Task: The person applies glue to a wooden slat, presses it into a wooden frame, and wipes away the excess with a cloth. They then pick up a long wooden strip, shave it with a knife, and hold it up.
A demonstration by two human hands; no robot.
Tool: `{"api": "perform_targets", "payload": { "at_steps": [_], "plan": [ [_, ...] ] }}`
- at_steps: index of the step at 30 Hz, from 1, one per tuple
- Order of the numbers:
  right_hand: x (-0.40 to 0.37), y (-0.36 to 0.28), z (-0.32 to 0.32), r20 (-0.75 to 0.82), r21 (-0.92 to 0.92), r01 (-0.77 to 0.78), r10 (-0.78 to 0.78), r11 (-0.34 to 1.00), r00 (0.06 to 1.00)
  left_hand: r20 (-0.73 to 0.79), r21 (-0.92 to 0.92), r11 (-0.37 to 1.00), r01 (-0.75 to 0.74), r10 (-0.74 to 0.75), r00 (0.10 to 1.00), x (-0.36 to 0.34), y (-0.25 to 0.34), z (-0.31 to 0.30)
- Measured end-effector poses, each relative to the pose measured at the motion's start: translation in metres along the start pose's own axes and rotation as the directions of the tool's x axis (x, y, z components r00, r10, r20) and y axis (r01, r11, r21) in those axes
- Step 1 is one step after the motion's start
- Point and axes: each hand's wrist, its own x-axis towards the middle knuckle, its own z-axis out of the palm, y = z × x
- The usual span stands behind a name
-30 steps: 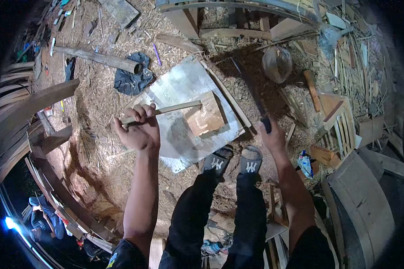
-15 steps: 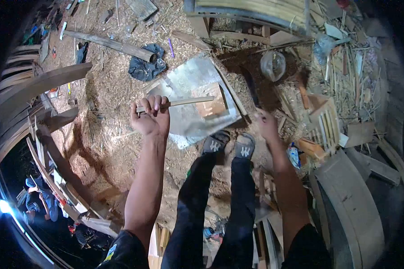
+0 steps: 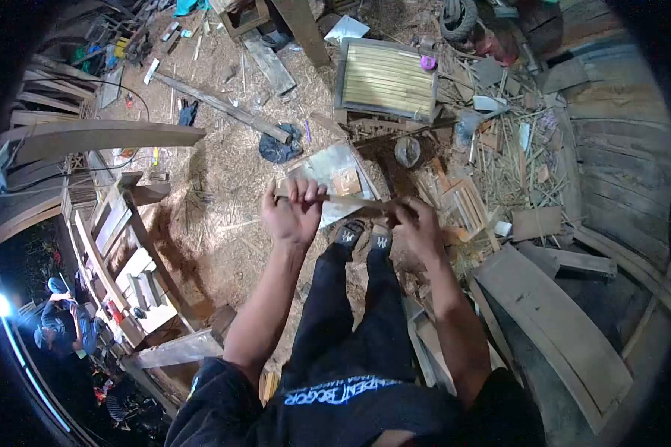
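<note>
A thin wooden strip [image 3: 350,201] is held up level between my two hands, over a pale board [image 3: 326,165] on the floor. The fingers of my left hand [image 3: 294,212] are wrapped round its left end. My right hand [image 3: 419,231] has its fingers closed at the right end. Beneath the strip, a small wooden block [image 3: 346,181] lies on the board. No blade can be made out in my right hand.
Curved planks [image 3: 104,141] jut in from the left, near a seated person [image 3: 71,320]. A slatted panel [image 3: 388,78] stands ahead. To the right are a slatted crate [image 3: 466,206] and a wide curved board [image 3: 555,328]. Shavings cover the floor.
My right hand has come in from the right, no longer by the dark blade, and now closes on the strip's far end. The view has shifted and shows more of the surroundings.
</note>
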Motion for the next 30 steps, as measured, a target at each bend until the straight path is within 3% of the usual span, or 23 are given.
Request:
{"api": "perform_targets", "payload": {
  "at_steps": [1, 3, 4, 5, 7, 9, 11, 12, 14, 23, 30],
  "plan": [
    [-0.012, -0.018, -0.005, -0.016, -0.054, 0.030, -0.031, 0.998, 0.999, 0.007, -0.004, 1.000, 0.001, -0.001, 1.000, -0.011, 0.004, 0.017],
    [-0.036, -0.055, -0.013, -0.071, 0.029, -0.030, 0.032, 0.999, 0.997, -0.115, 0.188, 0.982, 0.016, 0.006, 0.993, -0.034, 0.007, 0.056],
    [-0.044, -0.080, -0.018, -0.074, 0.040, -0.029, 0.031, 0.999, 0.997, 0.093, 0.239, 0.970, 0.046, -0.070, 0.993, -0.037, 0.019, 0.050],
    [-0.051, -0.106, -0.020, -0.080, 0.053, -0.020, 0.024, 0.998, 0.997, 0.108, 0.240, 0.970, 0.045, -0.072, 0.992, -0.045, 0.024, 0.046],
    [-0.074, -0.146, -0.018, -0.115, 0.110, -0.021, 0.034, 0.994, 0.993, 0.038, 0.486, 0.870, 0.089, -0.122, 0.992, -0.067, 0.035, 0.073],
    [-0.093, -0.160, -0.022, -0.170, 0.182, 0.021, 0.010, 0.983, 0.985, 0.094, 0.535, 0.841, 0.083, -0.156, 0.983, -0.084, 0.046, 0.081],
    [-0.108, -0.170, -0.022, -0.208, 0.144, 0.038, -0.008, 0.989, 0.978, 0.065, 0.623, 0.776, 0.096, -0.173, 0.983, -0.100, 0.052, 0.091],
    [-0.115, -0.182, -0.019, -0.218, 0.211, 0.059, -0.011, 0.976, 0.976, 0.033, 0.649, 0.752, 0.110, -0.172, 0.984, -0.104, 0.055, 0.090],
    [-0.125, -0.191, -0.019, -0.238, 0.309, 0.096, -0.021, 0.946, 0.971, 0.036, 0.678, 0.725, 0.121, -0.198, 0.980, -0.109, 0.061, 0.089],
    [-0.169, -0.242, -0.011, -0.403, 0.288, 0.157, -0.029, 0.945, 0.915, 0.113, 0.722, 0.686, 0.094, -0.250, 0.962, -0.108, 0.064, 0.139],
    [-0.200, -0.238, -0.011, -0.524, 0.427, 0.188, 0.073, 0.884, 0.849, 0.163, 0.763, 0.634, 0.123, -0.374, 0.913, -0.102, 0.056, 0.165]
  ]
}}
